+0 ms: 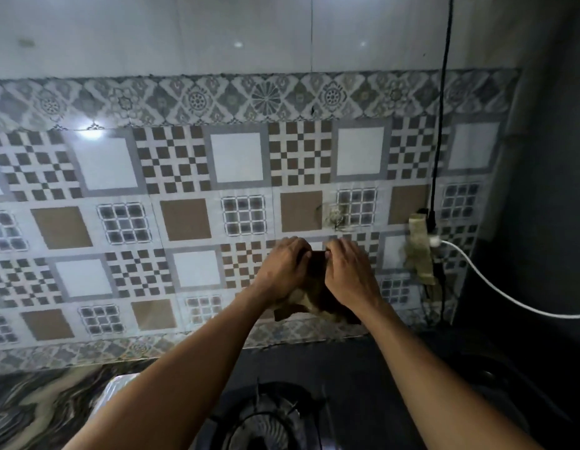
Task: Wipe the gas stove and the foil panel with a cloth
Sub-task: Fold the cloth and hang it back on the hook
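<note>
Brown cloth (316, 292), dark and crumpled, is bunched between two bare hands held up in front of the patterned foil panel (184, 219) on the wall. The left hand (283, 267) and the right hand (350, 274) each have their grip closed on the cloth's upper edge, fingers curled over it, while its lower folds hang between the wrists. Below the forearms sits the gas stove (269, 420) (only a burner and its dark top show) on a marbled desk (38, 404). To the right, a black cable (443, 102) runs down the wall and a white cable (496, 289) curves away.
</note>
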